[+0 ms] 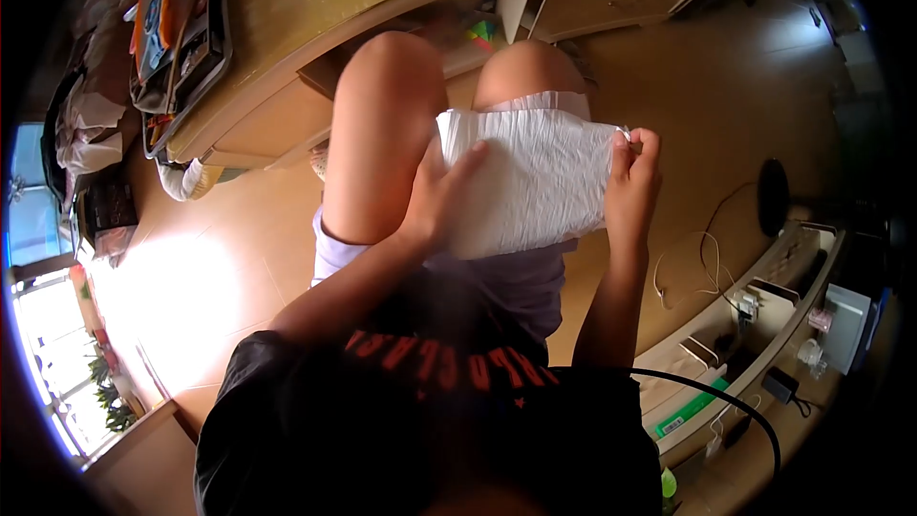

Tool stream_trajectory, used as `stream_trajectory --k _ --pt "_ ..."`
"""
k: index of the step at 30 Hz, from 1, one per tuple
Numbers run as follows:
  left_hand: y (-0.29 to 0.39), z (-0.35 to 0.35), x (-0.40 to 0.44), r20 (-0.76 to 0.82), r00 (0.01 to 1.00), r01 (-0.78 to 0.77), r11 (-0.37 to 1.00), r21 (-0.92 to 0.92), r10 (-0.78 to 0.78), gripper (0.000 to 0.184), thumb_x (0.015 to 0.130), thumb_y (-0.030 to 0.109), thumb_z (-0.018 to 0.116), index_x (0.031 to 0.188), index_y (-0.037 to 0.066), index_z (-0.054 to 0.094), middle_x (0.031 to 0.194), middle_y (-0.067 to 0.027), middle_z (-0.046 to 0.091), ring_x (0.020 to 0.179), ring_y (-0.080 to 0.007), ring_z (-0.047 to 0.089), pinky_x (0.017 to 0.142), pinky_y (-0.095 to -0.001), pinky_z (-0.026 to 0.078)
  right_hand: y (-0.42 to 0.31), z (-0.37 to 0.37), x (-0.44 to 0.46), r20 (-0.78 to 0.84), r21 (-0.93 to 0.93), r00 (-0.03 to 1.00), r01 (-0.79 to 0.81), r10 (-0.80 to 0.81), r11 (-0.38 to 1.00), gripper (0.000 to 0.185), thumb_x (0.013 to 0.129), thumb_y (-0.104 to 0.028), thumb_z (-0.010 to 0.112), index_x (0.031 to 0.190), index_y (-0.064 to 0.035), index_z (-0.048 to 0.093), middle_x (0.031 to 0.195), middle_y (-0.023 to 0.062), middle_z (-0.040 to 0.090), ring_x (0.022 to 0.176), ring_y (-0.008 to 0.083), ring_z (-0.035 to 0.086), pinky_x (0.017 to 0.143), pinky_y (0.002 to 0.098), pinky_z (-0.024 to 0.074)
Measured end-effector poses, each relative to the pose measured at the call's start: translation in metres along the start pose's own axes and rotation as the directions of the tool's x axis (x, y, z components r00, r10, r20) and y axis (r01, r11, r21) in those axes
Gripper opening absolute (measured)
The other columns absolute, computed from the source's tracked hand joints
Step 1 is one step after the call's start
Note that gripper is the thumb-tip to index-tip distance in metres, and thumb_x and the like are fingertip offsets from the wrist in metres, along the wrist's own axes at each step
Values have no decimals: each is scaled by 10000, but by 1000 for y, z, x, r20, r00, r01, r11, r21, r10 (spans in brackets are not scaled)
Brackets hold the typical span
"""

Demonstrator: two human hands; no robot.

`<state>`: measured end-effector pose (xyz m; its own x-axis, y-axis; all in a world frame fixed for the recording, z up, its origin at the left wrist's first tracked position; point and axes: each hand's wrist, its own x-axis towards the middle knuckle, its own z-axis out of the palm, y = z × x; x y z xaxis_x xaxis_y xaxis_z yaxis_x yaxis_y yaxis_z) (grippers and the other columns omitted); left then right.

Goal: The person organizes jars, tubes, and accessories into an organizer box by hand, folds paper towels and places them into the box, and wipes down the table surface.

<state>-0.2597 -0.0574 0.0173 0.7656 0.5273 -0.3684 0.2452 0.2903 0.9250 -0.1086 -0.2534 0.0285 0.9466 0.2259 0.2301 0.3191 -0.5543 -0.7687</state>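
Note:
A white, crinkled, folded pad (535, 177) with a ruffled far edge lies across my lap, spread between both hands. My left hand (437, 189) grips its left side, the thumb on top and the other fingers hidden by the pad. At the upper right corner, my right hand (634, 172) pinches the edge between thumb and curled fingers. Beneath the pad are my bare knees and light purple shorts (521, 287).
A wooden desk (287, 0) with an open compartment stands ahead of my knees. On its left end sits a rack (181, 48) of papers and small items. To the right are a low drawer unit (726, 334), a loose cable (707, 263) and a round black base (774, 197).

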Motion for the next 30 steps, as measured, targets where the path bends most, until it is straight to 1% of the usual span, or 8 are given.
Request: stream_trajectory --k 7,11,17,20,22,24,26,30 --pt "17 -3 -6 238 955 222 956 -193 -174 354 1013 220 628 1293 8 586 1155 -99 686 1016 -180 671 891 -334 542 7 -14 -30 -114 363 992 -2 47 932 257 1075 -133 607 1272 13 533 1133 74 662 940 123 616 840 281 497" --pt "-3 -23 2 464 853 491 674 -552 -241 416 959 139 518 1354 12 552 1269 -111 647 1144 -235 643 1011 -400 514 1 -20 -37 40 499 998 -69 56 864 447 1020 -102 657 1418 5 486 1234 97 644 1105 148 612 974 282 469" --pt "36 -41 -15 340 939 31 978 -204 42 479 930 -1 644 1388 18 505 1255 -86 643 1187 -210 640 1031 -386 530 -4 -35 -46 312 552 938 -307 149 775 768 833 -72 814 1487 -32 413 1390 101 532 1257 204 532 1094 359 414" --pt "48 -59 -10 335 914 -230 973 -30 227 518 893 -69 747 1324 18 472 1279 -144 661 1193 -222 658 1042 -376 536 -25 -38 -41 222 613 966 -242 129 752 692 825 -31 805 1432 -13 471 1297 91 586 1177 184 577 1065 345 443" --pt "52 -63 -6 261 889 -343 925 -162 375 486 915 -20 756 1318 -9 486 1227 -125 684 1149 -192 665 999 -352 538 -30 -49 -36 351 500 901 -410 254 763 320 837 -16 776 1131 7 651 1172 58 645 1039 105 601 953 283 468" --pt "68 -75 1 265 768 -607 795 7 584 484 868 -53 763 1288 -29 524 1197 -177 687 1122 -275 686 977 -386 557 -37 -49 -22 317 570 942 -281 109 772 169 850 -56 749 990 -10 666 1151 87 638 1039 129 593 930 293 460" --pt "98 -90 12 404 402 -905 288 314 822 424 804 5 803 1183 -13 615 1150 -187 692 1044 -328 685 926 -426 562 -33 -42 6 166 616 935 151 -315 773 134 806 -128 730 858 -33 650 1078 138 605 1084 245 583 953 388 458" --pt "131 -108 5 439 76 -897 -131 423 895 273 816 231 772 986 93 609 1035 -126 698 1040 -327 685 871 -470 519 -62 -20 61 -29 672 810 450 -586 588 201 873 -219 743 832 -51 640 1165 176 598 1092 329 610 993 453 478"
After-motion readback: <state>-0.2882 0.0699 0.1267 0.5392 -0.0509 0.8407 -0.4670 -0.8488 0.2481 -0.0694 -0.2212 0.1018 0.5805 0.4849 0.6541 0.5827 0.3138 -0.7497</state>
